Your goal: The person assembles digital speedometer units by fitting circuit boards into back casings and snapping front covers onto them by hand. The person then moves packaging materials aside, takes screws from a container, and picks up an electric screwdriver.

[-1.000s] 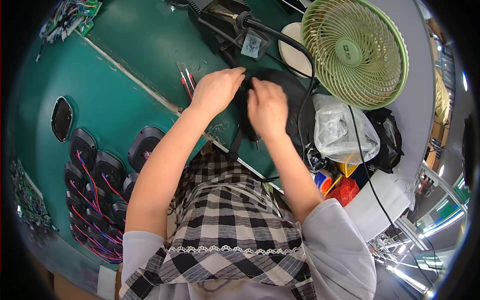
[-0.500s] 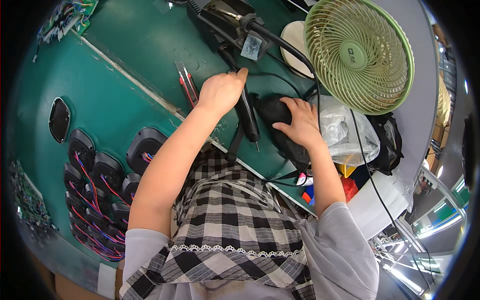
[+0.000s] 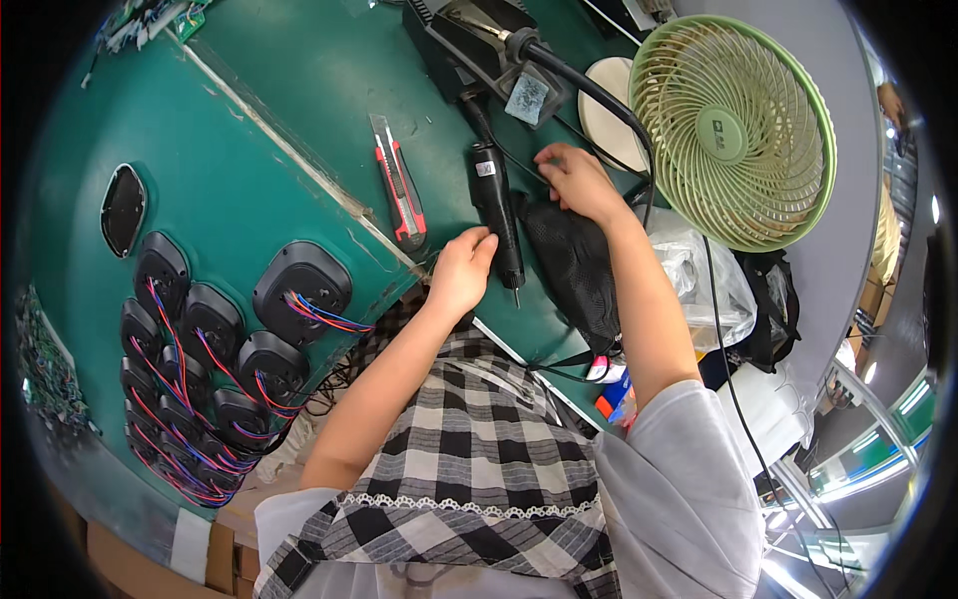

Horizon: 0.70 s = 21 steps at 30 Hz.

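A black electric screwdriver [image 3: 495, 200] lies on the green bench mat, its bit toward me. My left hand [image 3: 463, 272] is beside its lower half, fingers curled and the tips against or very near its side. What those fingers hold, if anything, is hidden. Farther right, my right hand [image 3: 581, 184] has its fingers drawn together at a thin black cable [image 3: 517, 160], just beyond the screwdriver. Below that wrist lies a black mesh bag [image 3: 569, 262]. A red and black utility knife [image 3: 400, 190] rests left of the screwdriver, blade pointing away.
A soldering iron [image 3: 574, 75] sits in its stand, with a blue sponge [image 3: 526, 98] by it. A green fan [image 3: 733, 135] stands at the right above clear plastic bags [image 3: 699, 270]. Several black housings with coloured wires [image 3: 302, 292] cover the left; circuit boards [image 3: 55, 369] lie beyond.
My left hand has come off the screwdriver's upper part and moved toward me to its lower side. My right hand has left the mesh bag and moved away from me to the cable.
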Available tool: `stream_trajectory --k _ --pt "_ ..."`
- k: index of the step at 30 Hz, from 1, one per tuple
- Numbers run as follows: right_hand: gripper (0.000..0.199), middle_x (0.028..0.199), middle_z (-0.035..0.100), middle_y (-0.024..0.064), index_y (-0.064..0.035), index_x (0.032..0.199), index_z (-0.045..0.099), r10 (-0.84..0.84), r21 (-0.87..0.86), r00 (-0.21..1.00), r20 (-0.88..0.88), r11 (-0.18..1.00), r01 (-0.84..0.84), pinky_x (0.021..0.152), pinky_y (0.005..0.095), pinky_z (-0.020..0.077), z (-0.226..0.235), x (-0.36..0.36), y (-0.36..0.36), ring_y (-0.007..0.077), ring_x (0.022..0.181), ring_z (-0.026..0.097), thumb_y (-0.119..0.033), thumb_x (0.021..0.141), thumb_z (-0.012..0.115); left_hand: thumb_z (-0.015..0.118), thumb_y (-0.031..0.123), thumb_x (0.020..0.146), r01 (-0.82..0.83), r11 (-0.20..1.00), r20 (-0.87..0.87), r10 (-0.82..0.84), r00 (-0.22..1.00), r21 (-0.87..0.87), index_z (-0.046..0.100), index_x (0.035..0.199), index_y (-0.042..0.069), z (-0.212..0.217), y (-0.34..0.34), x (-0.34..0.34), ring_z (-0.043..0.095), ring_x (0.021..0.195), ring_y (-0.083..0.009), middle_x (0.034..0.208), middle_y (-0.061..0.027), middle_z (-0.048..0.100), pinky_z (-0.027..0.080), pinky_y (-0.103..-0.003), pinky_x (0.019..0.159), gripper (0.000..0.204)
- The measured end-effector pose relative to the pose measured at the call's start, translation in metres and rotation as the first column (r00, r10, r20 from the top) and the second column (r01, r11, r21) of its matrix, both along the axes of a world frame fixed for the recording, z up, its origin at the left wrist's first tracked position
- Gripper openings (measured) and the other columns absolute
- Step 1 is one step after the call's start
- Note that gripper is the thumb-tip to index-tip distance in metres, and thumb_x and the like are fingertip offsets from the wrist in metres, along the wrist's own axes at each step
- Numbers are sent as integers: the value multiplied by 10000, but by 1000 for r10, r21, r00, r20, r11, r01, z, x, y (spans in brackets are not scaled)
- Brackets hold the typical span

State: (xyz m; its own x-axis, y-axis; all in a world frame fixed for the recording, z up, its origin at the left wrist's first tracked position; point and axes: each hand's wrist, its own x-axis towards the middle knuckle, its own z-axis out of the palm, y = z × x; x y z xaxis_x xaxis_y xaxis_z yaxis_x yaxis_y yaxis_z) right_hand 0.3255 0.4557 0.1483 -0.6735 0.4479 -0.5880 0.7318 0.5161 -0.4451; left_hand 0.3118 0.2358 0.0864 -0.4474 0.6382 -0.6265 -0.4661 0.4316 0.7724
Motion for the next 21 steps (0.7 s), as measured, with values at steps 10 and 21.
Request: stream_trajectory --k 10,21 --pt "480 813 634 116 60 908 617 118 10 961 252 992 -124 698 353 472 1 -21 -24 221 769 609 -317 662 783 505 255 902 149 989 -146 -147 978 4 635 1005 2 -3 38 -26 614 844 -405 843 -241 634 472 -438 739 303" --pt "534 977 648 234 49 1032 591 -100 130 977 190 989 76 819 391 476 10 -16 -25 345 958 628 -334 674 694 510 264 927 -102 985 -340 145 929 141 634 1016 -17 8 39 -99 640 730 -303 779 -210 636 470 -363 665 319"
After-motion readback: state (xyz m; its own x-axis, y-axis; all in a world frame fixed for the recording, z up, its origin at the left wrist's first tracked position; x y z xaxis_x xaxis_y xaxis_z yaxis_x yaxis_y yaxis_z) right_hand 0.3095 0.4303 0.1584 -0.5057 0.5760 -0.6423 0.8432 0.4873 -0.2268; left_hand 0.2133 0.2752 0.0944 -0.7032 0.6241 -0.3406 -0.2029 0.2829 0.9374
